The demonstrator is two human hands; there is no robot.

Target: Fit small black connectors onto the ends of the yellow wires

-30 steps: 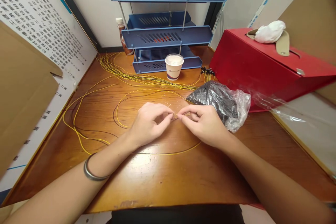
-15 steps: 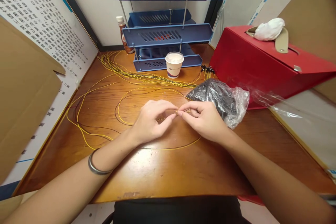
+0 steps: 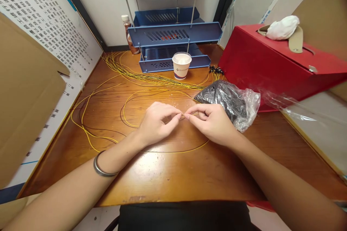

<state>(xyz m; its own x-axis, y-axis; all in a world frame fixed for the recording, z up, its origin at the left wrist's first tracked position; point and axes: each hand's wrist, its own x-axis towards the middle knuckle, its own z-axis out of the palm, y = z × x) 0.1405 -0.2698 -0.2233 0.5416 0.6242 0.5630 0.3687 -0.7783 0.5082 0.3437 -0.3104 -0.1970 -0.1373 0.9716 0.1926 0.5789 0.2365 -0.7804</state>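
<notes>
My left hand [image 3: 159,122] and my right hand [image 3: 210,122] meet over the middle of the wooden desk, fingertips almost touching. Each pinches thumb against forefinger on a thin wire; the exact spot between the tips is too small to make out. Loops of yellow and dark wire [image 3: 124,110] run out from under both hands and lie across the desk [image 3: 173,177]. One long curve passes below my hands. Beyond them stretches a bundle of yellow and black wires [image 3: 143,76], with small black ends [image 3: 216,69] gathered at its right.
A clear plastic bag of black items [image 3: 230,103] lies just past my right hand. Behind stand a paper cup [image 3: 181,68], a blue tiered tray rack [image 3: 173,36] and a bottle [image 3: 130,38]. A red box [image 3: 260,65] is at the right, cardboard [image 3: 29,97] at the left.
The left thumb has closed up to its forefinger, where a gap showed before. The right hand keeps its pinch. The whole view has shifted slightly.
</notes>
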